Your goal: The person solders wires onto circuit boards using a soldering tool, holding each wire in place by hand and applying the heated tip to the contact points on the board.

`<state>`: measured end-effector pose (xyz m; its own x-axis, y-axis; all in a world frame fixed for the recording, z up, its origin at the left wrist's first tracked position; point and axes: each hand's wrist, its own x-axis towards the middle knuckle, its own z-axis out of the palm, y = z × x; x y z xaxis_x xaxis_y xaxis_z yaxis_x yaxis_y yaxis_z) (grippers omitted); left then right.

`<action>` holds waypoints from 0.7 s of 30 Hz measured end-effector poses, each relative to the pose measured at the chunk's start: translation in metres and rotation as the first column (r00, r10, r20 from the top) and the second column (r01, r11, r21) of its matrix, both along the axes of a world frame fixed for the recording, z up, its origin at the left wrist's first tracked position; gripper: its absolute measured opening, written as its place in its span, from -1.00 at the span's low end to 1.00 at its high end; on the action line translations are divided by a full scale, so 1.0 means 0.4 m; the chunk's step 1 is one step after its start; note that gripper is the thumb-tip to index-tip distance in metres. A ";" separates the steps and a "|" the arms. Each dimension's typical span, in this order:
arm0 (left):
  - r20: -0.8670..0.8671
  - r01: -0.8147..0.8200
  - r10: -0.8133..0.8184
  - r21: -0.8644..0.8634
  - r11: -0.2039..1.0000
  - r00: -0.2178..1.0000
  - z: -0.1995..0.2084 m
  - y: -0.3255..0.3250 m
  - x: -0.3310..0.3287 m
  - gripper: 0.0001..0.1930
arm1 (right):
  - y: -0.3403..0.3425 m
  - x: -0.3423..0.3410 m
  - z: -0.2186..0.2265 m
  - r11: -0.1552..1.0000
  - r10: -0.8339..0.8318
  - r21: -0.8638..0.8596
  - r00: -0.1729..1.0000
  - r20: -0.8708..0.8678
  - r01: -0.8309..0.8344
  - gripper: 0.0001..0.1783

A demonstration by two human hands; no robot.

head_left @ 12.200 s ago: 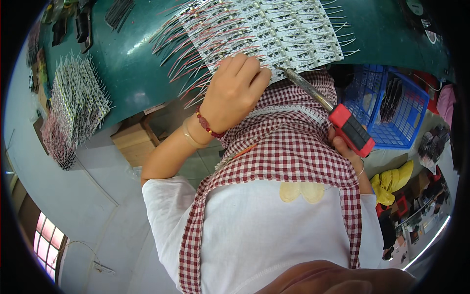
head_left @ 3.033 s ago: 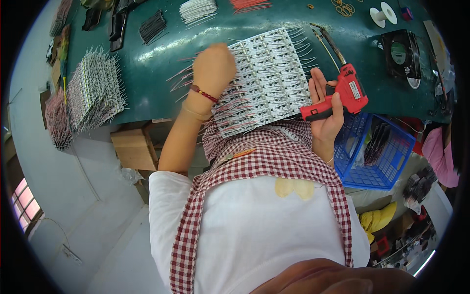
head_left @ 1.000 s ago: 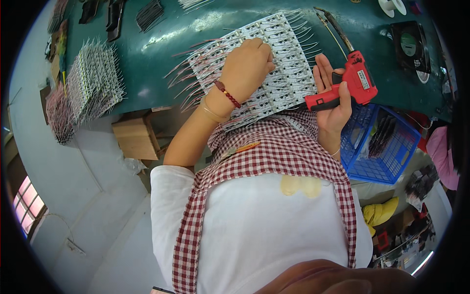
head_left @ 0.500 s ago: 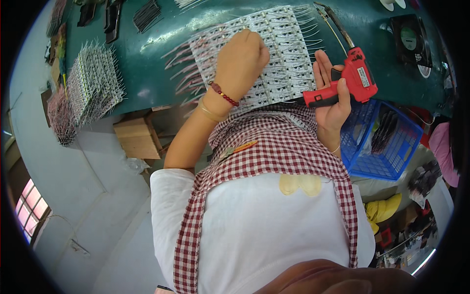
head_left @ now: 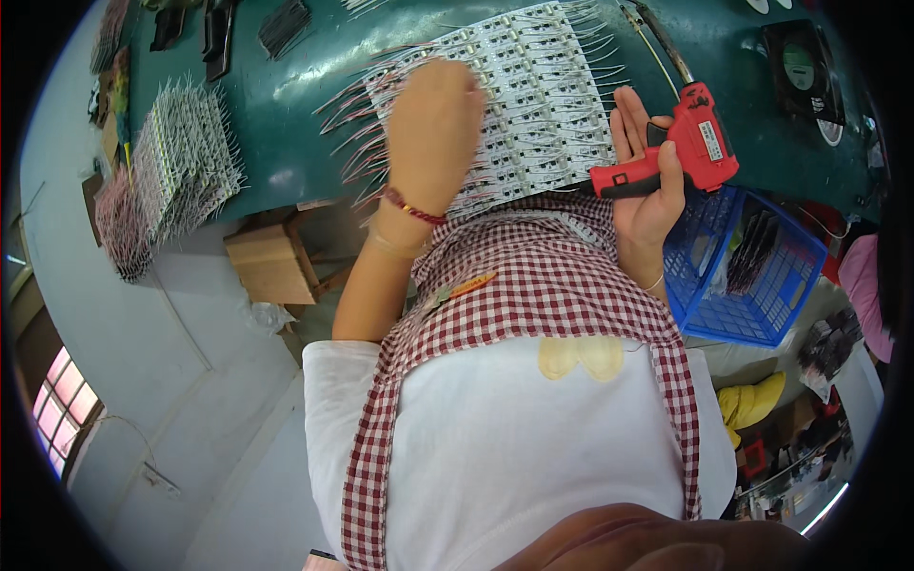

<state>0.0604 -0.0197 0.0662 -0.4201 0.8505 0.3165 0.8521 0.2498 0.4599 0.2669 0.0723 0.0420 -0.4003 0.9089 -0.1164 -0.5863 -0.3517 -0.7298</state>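
Over the left part of a panel of small white circuit boards (head_left: 533,105), my left hand (head_left: 433,128) is curled with the knuckles up, slightly blurred. Its fingertips are hidden beneath it, so whatever they grip cannot be made out. Thin pink and white wires (head_left: 357,114) stick out from the panel's left edge, and pale ones from its right edge. In my right hand (head_left: 647,195) lies a red and black soldering gun (head_left: 700,143), its handle between thumb and palm. The other fingers are stretched out behind the handle. The gun's long metal tip points away, past the panel's far right corner.
A stack of wired boards (head_left: 186,152) overhangs the left edge of the green table (head_left: 286,124). Black parts (head_left: 217,38) lie at the far left. A black device (head_left: 802,71) stands at the far right. Below the table are a blue crate (head_left: 752,285) and a cardboard box (head_left: 271,266).
My left hand has moved left and slightly nearer across the panel, uncovering boards in its middle. My right hand still holds the soldering gun in nearly the same place.
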 end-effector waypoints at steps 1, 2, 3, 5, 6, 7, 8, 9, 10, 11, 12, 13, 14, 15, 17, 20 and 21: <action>0.001 -0.003 0.003 0.002 1.000 1.000 -0.006 0.017 0.017 -0.91 | 0.002 0.000 0.000 1.000 0.001 0.007 1.000 0.004 -0.001 -0.71; 0.079 0.119 -0.116 -0.029 0.992 0.990 -0.014 0.034 0.032 -0.90 | 0.001 0.000 0.000 1.000 0.003 0.009 1.000 0.006 -0.003 -0.71; 0.159 0.240 -0.229 -0.049 0.970 0.960 -0.018 0.047 0.041 -0.89 | 0.001 0.000 0.000 1.000 0.003 -0.005 1.000 -0.001 -0.003 -0.71; 0.166 0.237 -0.221 -0.085 0.968 0.961 -0.022 0.063 0.046 -0.89 | 0.002 -0.002 0.004 1.000 0.006 -0.019 1.000 -0.007 -0.007 -0.71; 0.174 0.244 -0.221 -0.122 0.962 0.960 -0.025 0.067 0.046 -0.89 | 0.001 -0.003 0.005 1.000 0.013 -0.015 1.000 -0.007 -0.013 -0.71; 0.177 0.246 -0.222 -0.121 0.962 0.959 -0.031 0.069 0.044 -0.89 | -0.001 -0.002 0.007 1.000 0.021 -0.012 1.000 -0.008 -0.021 -0.71; 0.187 0.257 -0.233 -0.115 0.960 0.954 -0.039 0.068 0.041 -0.89 | -0.003 0.000 0.008 1.000 0.021 -0.013 1.000 -0.005 -0.021 -0.71; 0.195 0.274 -0.250 -0.107 0.956 0.949 -0.041 0.071 0.036 -0.88 | -0.002 0.000 0.007 1.000 0.010 -0.013 1.000 -0.005 -0.010 -0.71; 0.194 0.277 -0.253 -0.107 0.955 0.948 -0.038 0.065 0.035 -0.88 | -0.001 0.000 0.006 1.000 0.000 -0.015 1.000 -0.004 0.000 -0.71; 0.187 0.173 -0.151 -0.110 0.979 0.971 -0.028 0.050 0.038 -0.88 | 0.001 -0.003 0.005 1.000 -0.002 -0.016 1.000 -0.005 0.002 -0.71; 0.183 0.069 -0.047 -0.114 0.991 0.982 -0.019 0.034 0.043 -0.87 | 0.001 -0.001 0.005 1.000 -0.001 -0.017 1.000 -0.007 0.001 -0.70; 0.186 0.071 -0.049 -0.116 0.991 0.981 -0.018 0.018 0.045 -0.87 | 0.001 0.000 0.004 1.000 0.000 -0.018 1.000 -0.008 -0.001 -0.70; 0.127 0.008 0.012 -0.160 0.987 0.992 -0.022 -0.001 0.045 -0.87 | 0.000 0.002 0.003 1.000 -0.002 -0.021 1.000 -0.005 0.002 -0.70; 0.061 -0.061 0.075 -0.199 0.978 0.995 -0.027 -0.019 0.044 -0.87 | 0.001 0.001 0.003 1.000 0.000 -0.016 1.000 -0.008 0.000 -0.70; 0.061 -0.074 0.087 -0.194 0.978 0.994 -0.032 -0.036 0.038 -0.89 | 0.003 -0.001 0.004 1.000 0.004 -0.014 1.000 -0.009 -0.004 -0.71; -0.172 -0.274 0.235 -0.261 0.926 0.957 -0.016 -0.043 0.030 -0.92 | 0.004 -0.001 0.005 1.000 -0.010 -0.017 1.000 0.007 0.010 -0.72; -0.171 -0.278 0.239 -0.263 0.924 0.956 -0.004 -0.040 0.030 -0.92 | 0.002 -0.002 0.007 1.000 -0.001 -0.020 1.000 0.005 0.001 -0.71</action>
